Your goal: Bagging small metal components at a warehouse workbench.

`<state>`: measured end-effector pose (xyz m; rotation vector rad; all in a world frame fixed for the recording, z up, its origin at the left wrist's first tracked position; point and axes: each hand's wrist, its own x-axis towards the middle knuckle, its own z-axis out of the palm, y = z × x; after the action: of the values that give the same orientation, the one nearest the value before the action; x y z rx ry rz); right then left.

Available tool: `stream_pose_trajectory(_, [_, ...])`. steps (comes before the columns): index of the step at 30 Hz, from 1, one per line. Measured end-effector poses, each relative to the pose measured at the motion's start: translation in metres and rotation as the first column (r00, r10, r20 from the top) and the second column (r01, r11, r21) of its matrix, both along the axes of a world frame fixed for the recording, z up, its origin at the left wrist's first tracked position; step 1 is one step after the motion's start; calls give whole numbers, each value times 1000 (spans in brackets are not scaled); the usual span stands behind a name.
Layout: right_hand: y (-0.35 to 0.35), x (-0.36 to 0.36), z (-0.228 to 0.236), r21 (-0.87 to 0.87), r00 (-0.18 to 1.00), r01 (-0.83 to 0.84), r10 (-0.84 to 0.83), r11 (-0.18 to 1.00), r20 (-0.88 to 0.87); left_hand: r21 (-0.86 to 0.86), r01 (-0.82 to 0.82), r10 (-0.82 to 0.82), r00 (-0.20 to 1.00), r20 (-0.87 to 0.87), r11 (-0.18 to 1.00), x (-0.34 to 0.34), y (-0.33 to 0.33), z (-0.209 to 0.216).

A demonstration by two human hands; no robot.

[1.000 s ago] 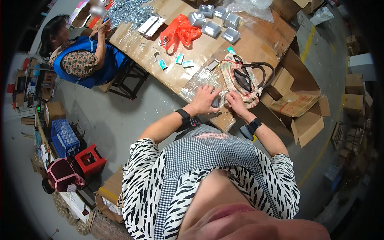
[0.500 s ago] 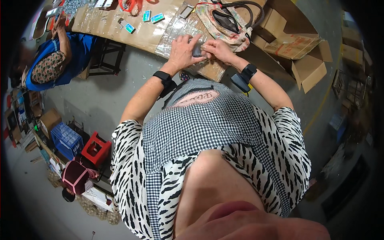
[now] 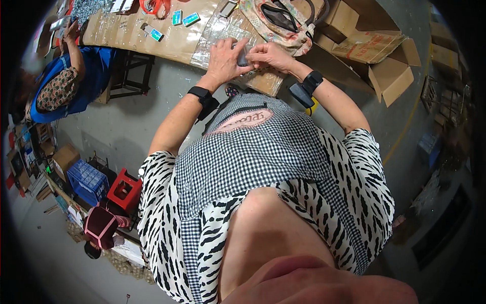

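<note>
My left hand (image 3: 224, 62) lies on the clear plastic sheet (image 3: 206, 46) at the table's near edge, fingers stretched out and thumb spread toward the right. Close beside it, my right hand (image 3: 272, 57) is closed in a pinch, its fingertips near my left thumb. Between the two hands shows a small greyish, see-through piece (image 3: 243, 59), partly covered by my fingers. Whether the pinch holds its edge is hidden.
A floral bag (image 3: 276, 25) with dark handles lies beyond my right hand. Small blue-green boxes (image 3: 191, 19) and a grey-framed piece (image 3: 227, 8) lie farther back. Open cardboard cartons (image 3: 372, 55) stand at right. A person in a blue apron (image 3: 76, 81) works at left.
The whole view has shifted slightly, so the table sits a little higher and farther left. Both hands stay together over the plastic; the right fingers have moved slightly closer to the left hand.
</note>
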<state>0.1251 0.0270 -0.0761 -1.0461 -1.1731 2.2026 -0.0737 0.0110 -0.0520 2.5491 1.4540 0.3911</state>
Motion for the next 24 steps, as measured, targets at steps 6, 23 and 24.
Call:
stream_pose_trajectory(6, [0, -1, 7, 126, 996, -13, 3, 992, 85, 30, 2, -2, 1000, -13, 1000, 0, 1, -7])
stream_pose_trajectory(23, [-3, 7, -7, 226, 994, -97, 83, 969, 68, 48, -12, 12, 1000, 6, 999, 1, -6, -9])
stream_pose_trajectory(24, [-4, 8, -9, 249, 993, -111, 99, 962, 61, 49, -13, 12, 1000, 5, 999, 1, -6, -9])
